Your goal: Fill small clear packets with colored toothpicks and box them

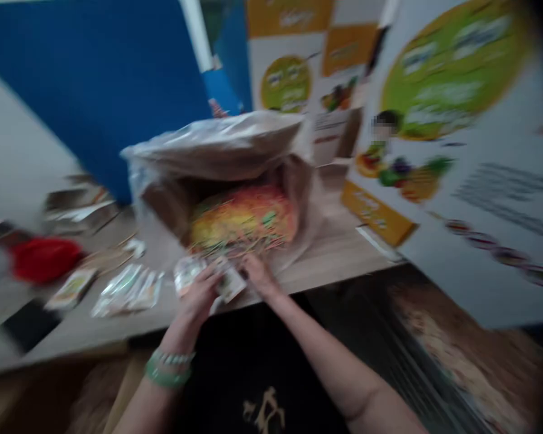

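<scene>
Left fingers [213, 278] hold a small pale packet [230, 282], right fingers [250, 265] just beside it.

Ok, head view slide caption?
Left hand and right hand at a whitish rectangular packet, before multicoloured strands in a translucent plastic bag.

Both bare forearms slanted inward from the lower corners, the left forearm [139, 402] shorter in view and the right forearm [326, 352] longer. The left hand [202, 294] angled up and rightward, its fingers [212, 275] extended forward; the right hand [259, 275] pointed up and leftward, fingers bent. The hands were near each other but apart, their grip blurred.
</scene>
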A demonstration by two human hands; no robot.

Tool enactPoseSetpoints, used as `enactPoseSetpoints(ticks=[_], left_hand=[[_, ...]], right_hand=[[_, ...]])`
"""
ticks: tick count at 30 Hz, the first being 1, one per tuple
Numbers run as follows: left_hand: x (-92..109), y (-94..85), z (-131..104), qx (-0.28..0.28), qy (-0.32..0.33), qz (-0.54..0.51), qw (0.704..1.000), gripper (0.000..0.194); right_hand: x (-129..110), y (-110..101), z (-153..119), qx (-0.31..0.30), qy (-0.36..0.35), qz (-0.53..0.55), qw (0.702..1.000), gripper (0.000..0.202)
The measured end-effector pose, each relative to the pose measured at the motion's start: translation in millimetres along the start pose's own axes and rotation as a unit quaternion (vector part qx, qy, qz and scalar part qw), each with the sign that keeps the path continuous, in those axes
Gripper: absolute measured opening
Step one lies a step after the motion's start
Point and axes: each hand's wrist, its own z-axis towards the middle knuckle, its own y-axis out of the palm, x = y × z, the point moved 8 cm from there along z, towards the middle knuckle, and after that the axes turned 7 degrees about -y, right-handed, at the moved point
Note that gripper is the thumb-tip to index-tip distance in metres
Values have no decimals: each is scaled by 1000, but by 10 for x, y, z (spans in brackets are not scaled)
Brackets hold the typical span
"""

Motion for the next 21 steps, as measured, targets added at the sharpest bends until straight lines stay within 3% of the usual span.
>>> enactPoseSetpoints(ticks=[1, 3, 6, 10, 14, 18, 21], left_hand=[[-60, -224, -71, 25, -12, 0, 1000, 44], [-110, -393, -83, 28, -8, -6, 1000, 48], [-113, -383, 38, 36, 20, -8, 999, 40], [-116, -382, 129, 43, 58, -11, 997, 37], [-84, -468, 130, 38, 94, 50, 994, 34], [52, -430, 78, 9, 155, 157, 975, 22], [64, -413, 78, -4, 167, 181, 969, 21]], right_hand=[[128, 194, -74, 23, 9, -13, 1000, 17], [235, 292, -155, 82, 10, -54, 995, 16], [245, 242, -133, 91, 17, -31, 995, 9], [254, 244, -74, 70, 66, 33, 995, 17], [154, 254, -7, 81, 71, 50, 993, 20], [13, 426, 38, -21, 92, 9, 996, 30], [-40, 561, 5, -77, 96, -55, 991, 18]])
